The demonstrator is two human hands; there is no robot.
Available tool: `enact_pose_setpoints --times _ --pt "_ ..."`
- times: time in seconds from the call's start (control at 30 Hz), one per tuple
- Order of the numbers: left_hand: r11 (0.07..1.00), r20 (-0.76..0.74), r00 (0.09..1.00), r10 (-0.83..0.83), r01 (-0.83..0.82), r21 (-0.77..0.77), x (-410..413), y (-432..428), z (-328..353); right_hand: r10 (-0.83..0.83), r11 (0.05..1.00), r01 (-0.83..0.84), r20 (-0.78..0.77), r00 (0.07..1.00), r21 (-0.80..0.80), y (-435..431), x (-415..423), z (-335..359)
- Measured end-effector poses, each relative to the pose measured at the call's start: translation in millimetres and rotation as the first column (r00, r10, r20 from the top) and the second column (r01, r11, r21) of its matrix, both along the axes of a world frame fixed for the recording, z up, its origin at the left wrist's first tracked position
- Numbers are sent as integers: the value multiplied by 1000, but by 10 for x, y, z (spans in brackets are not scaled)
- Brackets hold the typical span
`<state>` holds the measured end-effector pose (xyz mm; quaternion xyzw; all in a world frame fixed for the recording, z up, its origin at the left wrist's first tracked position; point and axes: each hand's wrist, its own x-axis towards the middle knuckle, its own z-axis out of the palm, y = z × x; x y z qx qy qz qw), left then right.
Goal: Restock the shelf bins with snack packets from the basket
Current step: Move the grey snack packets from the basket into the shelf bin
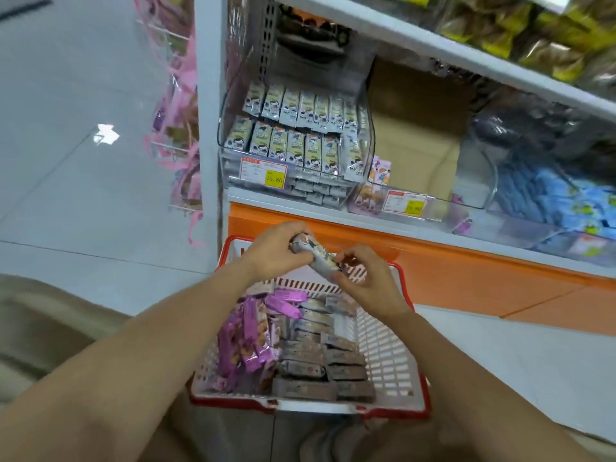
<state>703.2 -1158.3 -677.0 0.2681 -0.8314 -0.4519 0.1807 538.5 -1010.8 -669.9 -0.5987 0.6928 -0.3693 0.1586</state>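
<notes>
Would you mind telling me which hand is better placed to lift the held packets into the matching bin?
Left hand, probably: it wraps the grey packets and sits directly below that bin; the right hand only pinches their near end.

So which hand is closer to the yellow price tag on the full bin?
Left. The left hand is straight below the yellow price tag, gripping one end of a snack packet. The right hand holds the other end, lower and further right.
</notes>
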Motion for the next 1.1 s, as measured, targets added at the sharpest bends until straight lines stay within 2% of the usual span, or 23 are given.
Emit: enact_pose_setpoints --times 0.1,0.2,0.23,0.3,0.37,0.4,0.53,0.67,0.8,1.0,1.1 --pt "951 -102 985 140 -162 -264 37 -55 189 -61 992 62 14 998 -112 -117 40 290" --pt "743 -223 937 270 -350 -571 79 -161 303 -166 955 164 14 986 -247 -288 75 618" --pt "686 -193 936 294 -348 -639 94 -211 325 -200 941 191 -4 980 -280 -363 93 723" --pt "649 -14 942 336 -242 -721 110 -305 328 -265 919 247 -16 964 -307 -560 96 881" --pt "651 159 916 367 -131 -748 103 -356 280 -315 908 298 -9 949 -294 -795 75 980" --pt "641 183 908 376 -112 -759 102 -359 263 -344 903 320 -37 938 -286 -917 48 1001" --pt "622 180 905 385 -110 -775 103 -366 217 -427 898 375 -253 868 -231 -1307 -5 997" --pt "613 149 915 375 -124 -780 84 -420 140 -416 909 371 -424 804 -188 -1457 6 903" --pt "577 71 927 368 -168 -800 55 -445 46 -407 910 392 -477 779 -136 -1500 24 865" --pt "568 103 916 388 -149 -810 55 -437 54 -388 914 395 -485 784 -92 -1476 45 900" --pt "578 94 920 379 -156 -801 85 -422 114 -369 926 366 -441 818 -94 -1401 55 906"
